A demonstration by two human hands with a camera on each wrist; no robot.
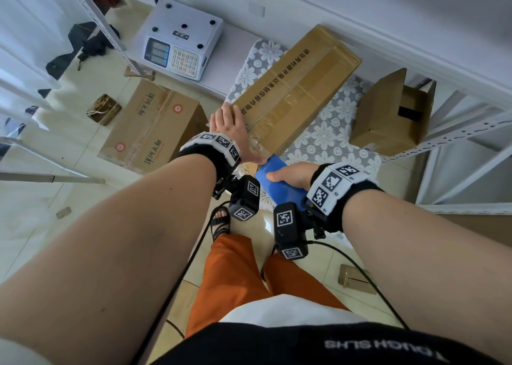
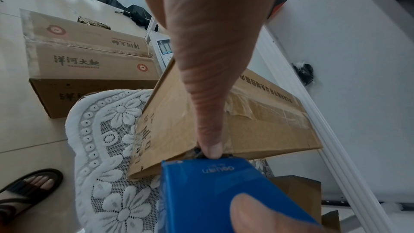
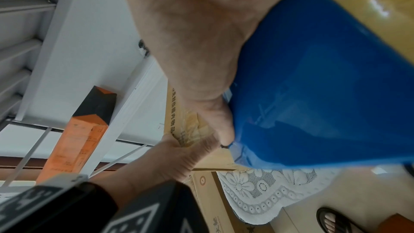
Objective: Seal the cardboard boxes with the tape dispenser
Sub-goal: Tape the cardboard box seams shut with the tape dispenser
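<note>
Looking down from your head, you see your left hand (image 1: 231, 127) laid flat with straight fingers on the near end of the long cardboard box (image 1: 297, 87), which lies on a lace cloth (image 1: 329, 137) on the shelf; your right hand (image 1: 291, 176) is wrapped round the blue tape dispenser (image 1: 279, 183), thumb on top, just off the box's near corner; the left wrist view adds what the head view cannot show, your left thumb (image 2: 208, 130) stretched down the box's taped end with its tip touching the dispenser's front edge (image 2: 224, 183); the right wrist view shows the heel of your right hand against the dispenser's blue side (image 3: 325, 86), though your fingers are hidden there; beyond your grip, a second, open box (image 1: 393, 115) sits further right on the shelf, and a printed carton (image 1: 149, 126) rests on the floor to the left of your left hand.
</note>
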